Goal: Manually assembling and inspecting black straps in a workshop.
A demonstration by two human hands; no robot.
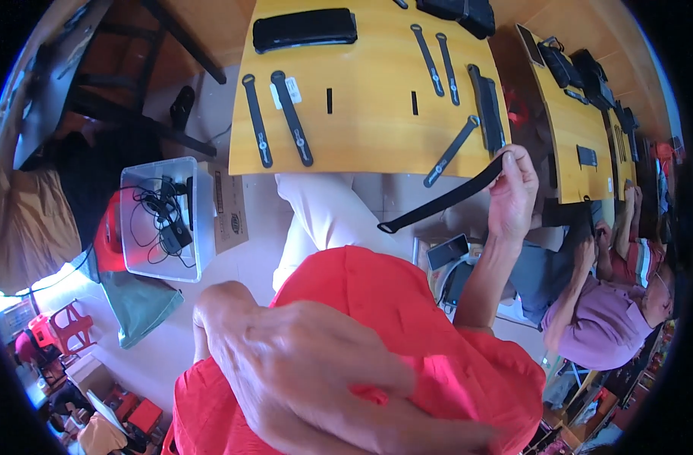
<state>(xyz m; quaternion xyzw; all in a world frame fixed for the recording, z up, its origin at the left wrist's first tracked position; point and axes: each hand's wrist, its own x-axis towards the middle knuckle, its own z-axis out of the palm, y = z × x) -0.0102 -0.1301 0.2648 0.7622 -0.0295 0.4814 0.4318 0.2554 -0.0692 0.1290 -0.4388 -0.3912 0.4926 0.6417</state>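
My right hand (pixel 513 178) pinches one end of a black strap (pixel 445 199) between thumb and fingers, beyond the table's near right corner. The strap's other end, with a ring, hangs to the left over my lap. Close to the camera, my left hand (pixel 316 356) is raised in front of my red shirt, fingers stretched to the right and blurred at the tips; nothing shows in it. On the yellow table (pixel 369 136) lie similar black straps: two at the left (pixel 257 121), two at the far right (pixel 427 61), and one slanted strap (pixel 451 152) near the right edge.
A black pouch (pixel 304 30) lies at the table's far left; a bundle of dark strips (pixel 487 106) is by its right edge. Left of the table stands a clear bin (pixel 202 227) with cables, beside a cardboard box (pixel 231 208). At right, people sit along another table (pixel 574 152).
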